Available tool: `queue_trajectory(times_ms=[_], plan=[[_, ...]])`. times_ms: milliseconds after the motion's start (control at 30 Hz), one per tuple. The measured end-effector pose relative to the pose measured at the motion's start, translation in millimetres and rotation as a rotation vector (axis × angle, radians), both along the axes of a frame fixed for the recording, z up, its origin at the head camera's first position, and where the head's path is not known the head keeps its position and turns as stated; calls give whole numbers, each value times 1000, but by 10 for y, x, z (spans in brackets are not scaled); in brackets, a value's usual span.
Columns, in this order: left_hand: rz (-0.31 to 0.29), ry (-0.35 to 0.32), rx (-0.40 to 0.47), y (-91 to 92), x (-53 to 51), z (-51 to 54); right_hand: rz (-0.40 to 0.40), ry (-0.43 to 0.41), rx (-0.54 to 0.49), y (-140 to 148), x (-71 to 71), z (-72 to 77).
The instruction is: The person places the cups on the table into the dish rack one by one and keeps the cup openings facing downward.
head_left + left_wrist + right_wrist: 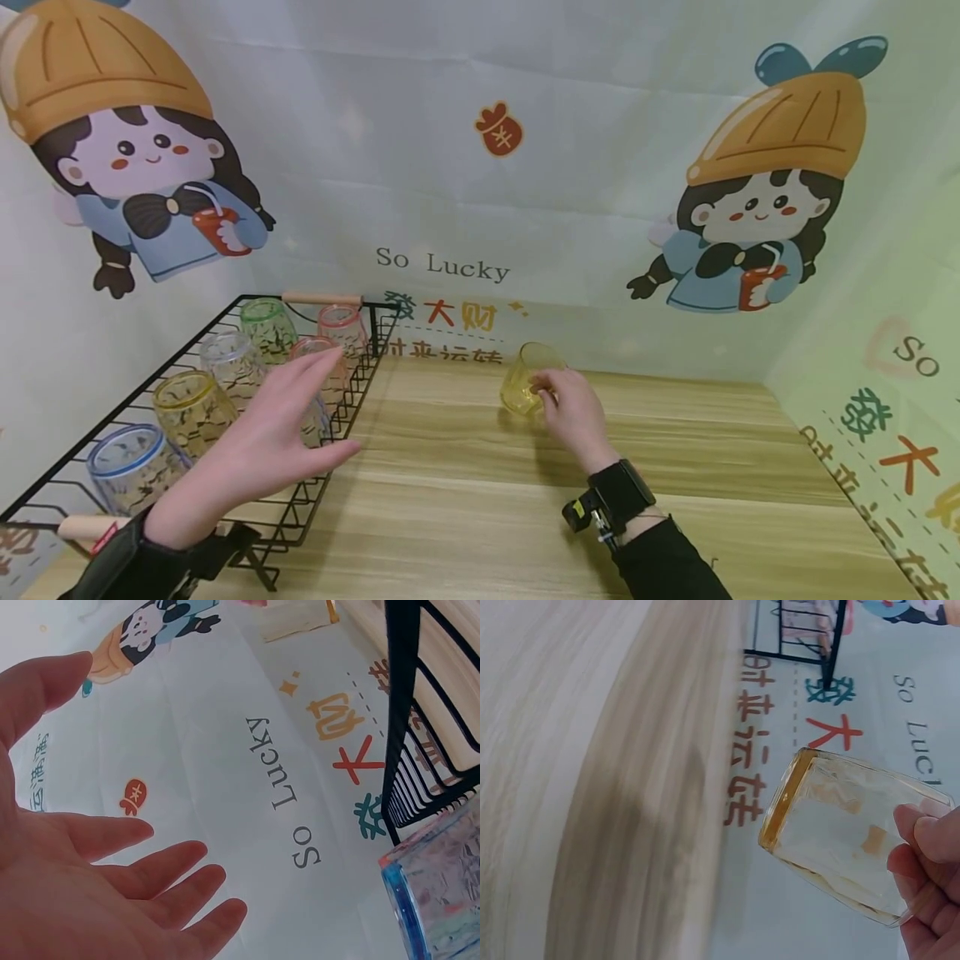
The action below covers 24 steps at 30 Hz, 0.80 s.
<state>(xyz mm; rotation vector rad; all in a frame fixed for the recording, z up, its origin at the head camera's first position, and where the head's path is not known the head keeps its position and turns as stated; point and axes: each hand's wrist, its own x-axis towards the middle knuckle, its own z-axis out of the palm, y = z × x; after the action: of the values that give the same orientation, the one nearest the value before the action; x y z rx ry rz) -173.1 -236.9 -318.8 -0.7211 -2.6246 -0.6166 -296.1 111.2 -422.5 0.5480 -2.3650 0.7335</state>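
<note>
My right hand (576, 410) pinches a clear yellow drinking glass (519, 390) by its side near one end, over the back of the wooden table. In the right wrist view, the glass (840, 832) has a thick amber base at the end away from my fingers (939, 838). My left hand (273, 425) is held over the right side of a black wire rack (296, 529), fingers spread and thumb apart, with nothing in its grasp. That empty palm (97, 900) shows in the left wrist view, a blue-ringed glass (442, 885) off to its right.
Several glasses stand in the rack, including a blue-ringed one (135, 467), a yellow one (193, 412), a clear one (232, 367), a green one (268, 329) and a pink one (343, 329). The rack has wooden handles (322, 298). A printed cloth (585, 208) hangs behind the table (450, 492).
</note>
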Motion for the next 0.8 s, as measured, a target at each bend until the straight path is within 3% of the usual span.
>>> queue_trajectory(times_ms=[800], plan=[[-9, 19, 33, 160, -6, 90, 91, 170, -331, -33, 277, 188]])
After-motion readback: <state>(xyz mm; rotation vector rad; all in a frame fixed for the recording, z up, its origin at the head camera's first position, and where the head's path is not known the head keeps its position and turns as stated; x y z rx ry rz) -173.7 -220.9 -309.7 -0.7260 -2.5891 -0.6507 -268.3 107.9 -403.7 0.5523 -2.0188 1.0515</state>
